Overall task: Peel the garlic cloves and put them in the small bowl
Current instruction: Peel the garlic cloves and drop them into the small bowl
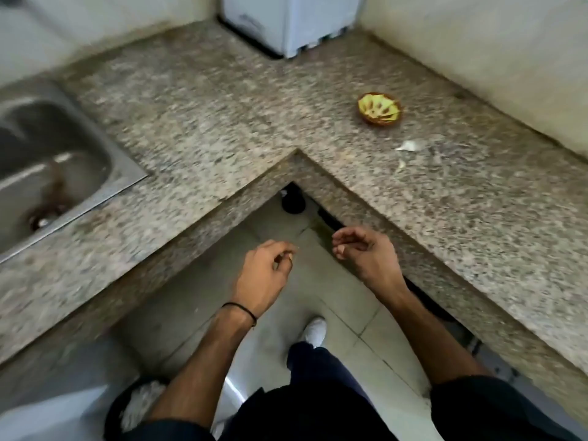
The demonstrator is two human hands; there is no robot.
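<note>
A small brown bowl [379,112] with a yellow patterned inside stands on the right wing of the granite counter. Nearer me lie a white garlic clove [409,145] and a smaller pale garlic piece [401,164]. Both my hands hover over the floor in the counter's inner corner, well short of the garlic. My left hand [267,268] has its fingers loosely curled toward the thumb, and I see nothing in it through the blur. My right hand [366,251], at the counter's edge, hangs with relaxed curled fingers and holds nothing.
The L-shaped granite counter [222,116] wraps around me. A steel sink [47,167] is set into it at the left. A white appliance [286,23] stands at the back against the wall. My white shoe [315,329] is on the tiled floor below.
</note>
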